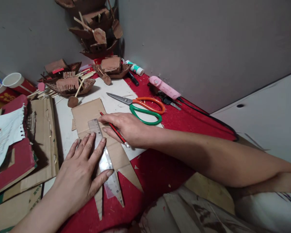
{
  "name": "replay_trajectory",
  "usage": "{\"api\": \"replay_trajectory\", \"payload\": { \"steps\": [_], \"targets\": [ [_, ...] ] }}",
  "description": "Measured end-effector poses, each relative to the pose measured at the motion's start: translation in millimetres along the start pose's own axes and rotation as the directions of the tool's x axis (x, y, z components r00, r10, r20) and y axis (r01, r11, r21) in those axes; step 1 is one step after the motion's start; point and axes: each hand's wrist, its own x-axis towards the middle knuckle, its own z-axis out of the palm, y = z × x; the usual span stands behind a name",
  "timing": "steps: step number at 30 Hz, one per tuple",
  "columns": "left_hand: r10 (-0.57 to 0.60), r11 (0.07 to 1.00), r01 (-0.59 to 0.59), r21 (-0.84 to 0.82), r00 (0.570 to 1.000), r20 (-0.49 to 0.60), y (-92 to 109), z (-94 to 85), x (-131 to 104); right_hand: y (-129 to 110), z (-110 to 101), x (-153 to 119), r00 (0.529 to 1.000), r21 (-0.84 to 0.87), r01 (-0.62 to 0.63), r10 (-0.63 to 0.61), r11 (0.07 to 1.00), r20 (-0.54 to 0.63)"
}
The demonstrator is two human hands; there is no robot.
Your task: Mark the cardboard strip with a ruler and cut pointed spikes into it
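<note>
A clear ruler (pixel 103 158) lies lengthwise on a piece of brown cardboard (pixel 120 155) whose near end is cut into long points. My left hand (pixel 83 165) rests flat, fingers spread, with its fingertips and thumb on the ruler. Beside the ruler's far end, my right hand (pixel 128 129) grips a red and black pencil (pixel 116 132), which points up and left. Just beyond that hand lie scissors (pixel 135 103) with one orange and one green handle, their blades pointing left.
Small cardboard boats (pixel 70 85) stand at the back, with more stacked above. Cardboard sheets (pixel 45 123) and papers are piled at left, near red cups (pixel 19 84). A pink corded tool (pixel 163 87), glue tube (pixel 135 68) and black marker (pixel 133 78) lie along the wall.
</note>
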Motion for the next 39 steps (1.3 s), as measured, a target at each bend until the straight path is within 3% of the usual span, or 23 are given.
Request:
{"api": "replay_trajectory", "payload": {
  "steps": [19, 39],
  "targets": [
    [0.043, 0.998, -0.042, 0.050, 0.999, -0.008, 16, -16.5, -5, 4, 3, -2, 0.998, 0.032, 0.052, -0.052, 0.998, -0.024],
    [0.061, 0.996, -0.059, 0.062, 0.998, -0.017, 12, -18.0, -7, 2, 4, -1, 0.998, 0.031, 0.033, -0.031, 0.999, -0.060]
  ]
}}
